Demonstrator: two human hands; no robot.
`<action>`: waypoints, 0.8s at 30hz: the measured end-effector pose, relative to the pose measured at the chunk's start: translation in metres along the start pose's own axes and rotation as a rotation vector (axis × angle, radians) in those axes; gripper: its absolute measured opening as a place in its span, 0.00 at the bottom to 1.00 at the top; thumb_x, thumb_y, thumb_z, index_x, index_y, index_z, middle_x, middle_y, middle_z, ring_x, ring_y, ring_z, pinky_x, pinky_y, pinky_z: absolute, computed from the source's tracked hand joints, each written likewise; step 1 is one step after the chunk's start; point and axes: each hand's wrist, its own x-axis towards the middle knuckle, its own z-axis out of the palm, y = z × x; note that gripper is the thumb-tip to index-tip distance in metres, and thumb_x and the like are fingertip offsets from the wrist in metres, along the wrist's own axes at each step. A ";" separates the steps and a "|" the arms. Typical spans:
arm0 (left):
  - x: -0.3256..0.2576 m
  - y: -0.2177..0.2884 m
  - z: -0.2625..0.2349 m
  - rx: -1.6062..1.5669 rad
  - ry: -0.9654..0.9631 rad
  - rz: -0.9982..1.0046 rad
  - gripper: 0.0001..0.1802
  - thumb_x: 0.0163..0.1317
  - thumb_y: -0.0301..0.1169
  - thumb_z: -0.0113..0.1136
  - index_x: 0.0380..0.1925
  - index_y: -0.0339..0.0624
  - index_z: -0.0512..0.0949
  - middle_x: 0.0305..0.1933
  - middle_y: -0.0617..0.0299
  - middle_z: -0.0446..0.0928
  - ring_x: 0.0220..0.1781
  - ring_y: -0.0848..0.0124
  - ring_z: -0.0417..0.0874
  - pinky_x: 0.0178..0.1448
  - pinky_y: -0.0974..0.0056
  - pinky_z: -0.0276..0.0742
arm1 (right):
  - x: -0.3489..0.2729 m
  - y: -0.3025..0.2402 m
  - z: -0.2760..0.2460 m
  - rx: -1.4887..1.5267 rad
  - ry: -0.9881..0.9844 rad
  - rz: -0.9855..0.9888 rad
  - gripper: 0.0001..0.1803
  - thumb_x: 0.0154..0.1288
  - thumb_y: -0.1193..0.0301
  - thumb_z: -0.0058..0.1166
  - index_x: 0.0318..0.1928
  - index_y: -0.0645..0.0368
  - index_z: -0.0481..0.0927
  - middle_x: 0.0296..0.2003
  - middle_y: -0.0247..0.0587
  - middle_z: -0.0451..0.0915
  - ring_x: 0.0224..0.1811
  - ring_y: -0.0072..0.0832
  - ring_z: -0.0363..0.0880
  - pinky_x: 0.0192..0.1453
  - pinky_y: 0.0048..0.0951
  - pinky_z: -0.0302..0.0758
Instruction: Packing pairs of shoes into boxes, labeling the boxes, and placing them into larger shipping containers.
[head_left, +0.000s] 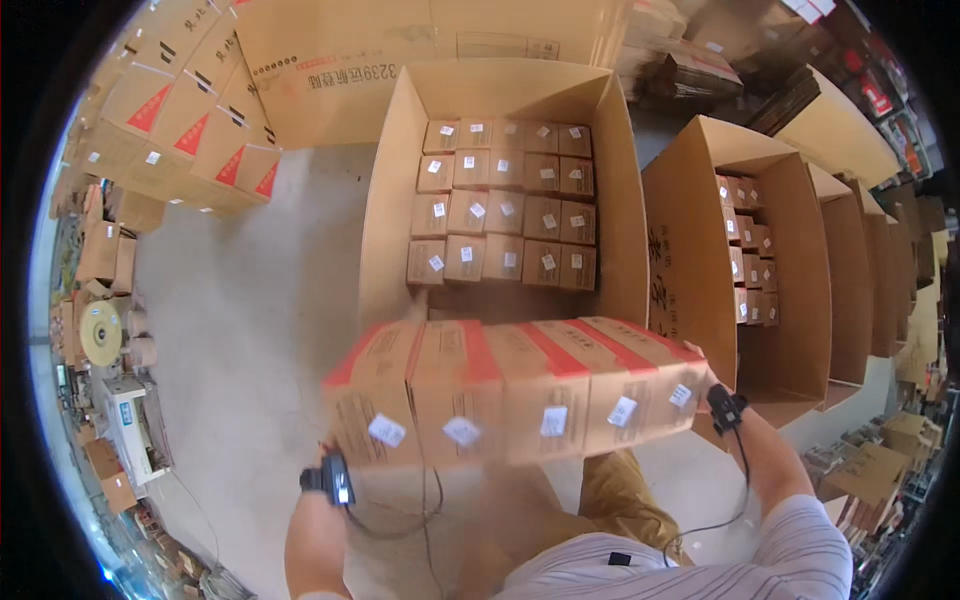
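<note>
A row of several small brown cardboard boxes (545, 385) hangs in front of me, pressed side by side. Red tape runs over their tops, and each shows a white label on the side toward me. At the row's left end is my left hand (327, 446), mostly hidden by the end box. My right hand (698, 355) clamps the right end, with its fingertips showing at the upper corner. Beyond the row stands a tall open carton (382, 225), with rows of similar labelled boxes (503, 208) inside and a gap at its near side.
To the right, another open carton (683, 240) holds more small boxes (757, 240), and further open cartons (850, 270) stand beyond it. Large sealed cartons (185, 120) are stacked at the far left. A yellow spool (101, 333) sits along the left side, and cables (425, 515) dangle from my wrists.
</note>
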 end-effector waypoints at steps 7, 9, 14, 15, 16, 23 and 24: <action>0.070 0.022 0.008 0.484 -0.115 0.162 0.28 0.70 0.39 0.45 0.66 0.38 0.58 0.72 0.55 0.55 0.73 0.66 0.55 0.74 0.62 0.49 | 0.032 0.055 0.063 -0.753 0.067 -0.335 0.24 0.68 0.59 0.48 0.60 0.55 0.72 0.55 0.40 0.76 0.57 0.28 0.74 0.65 0.29 0.65; 0.064 -0.015 -0.015 0.575 -0.145 0.260 0.26 0.69 0.32 0.46 0.65 0.36 0.60 0.71 0.54 0.57 0.73 0.66 0.55 0.74 0.62 0.48 | 0.027 0.100 0.068 -0.918 -0.125 -0.306 0.22 0.67 0.61 0.50 0.58 0.59 0.74 0.54 0.40 0.77 0.56 0.27 0.74 0.64 0.27 0.66; 0.018 -0.090 0.077 0.565 -0.432 0.072 0.23 0.67 0.25 0.47 0.62 0.36 0.64 0.64 0.54 0.68 0.65 0.68 0.68 0.68 0.64 0.62 | -0.047 0.204 0.087 -1.396 -0.264 -0.089 0.21 0.67 0.56 0.49 0.55 0.52 0.78 0.51 0.38 0.79 0.54 0.30 0.76 0.59 0.30 0.70; 0.010 -0.105 0.092 0.359 -0.489 0.040 0.22 0.67 0.25 0.48 0.62 0.36 0.65 0.62 0.55 0.70 0.63 0.68 0.71 0.66 0.66 0.65 | -0.054 0.226 0.068 -1.442 -0.312 -0.168 0.21 0.66 0.55 0.49 0.55 0.48 0.77 0.51 0.36 0.80 0.52 0.30 0.77 0.59 0.30 0.70; 0.002 -0.110 0.113 0.373 -0.514 0.041 0.22 0.67 0.25 0.48 0.62 0.36 0.65 0.62 0.55 0.70 0.63 0.68 0.71 0.66 0.66 0.65 | -0.058 0.244 0.045 -1.490 -0.360 -0.248 0.21 0.66 0.53 0.48 0.55 0.44 0.77 0.51 0.34 0.80 0.51 0.31 0.78 0.59 0.31 0.70; -0.077 -0.114 0.244 0.793 -0.747 0.133 0.19 0.67 0.27 0.50 0.58 0.37 0.69 0.54 0.58 0.76 0.56 0.72 0.76 0.59 0.67 0.71 | -0.156 0.286 -0.056 -1.048 0.144 -0.203 0.20 0.65 0.58 0.48 0.53 0.51 0.79 0.45 0.40 0.82 0.48 0.29 0.79 0.54 0.30 0.73; -0.090 -0.115 0.257 0.857 -0.732 0.197 0.19 0.67 0.27 0.50 0.58 0.37 0.69 0.53 0.58 0.77 0.55 0.72 0.76 0.59 0.67 0.71 | -0.171 0.288 -0.065 -1.006 0.183 -0.228 0.20 0.65 0.58 0.48 0.53 0.51 0.79 0.45 0.40 0.82 0.48 0.29 0.79 0.54 0.30 0.73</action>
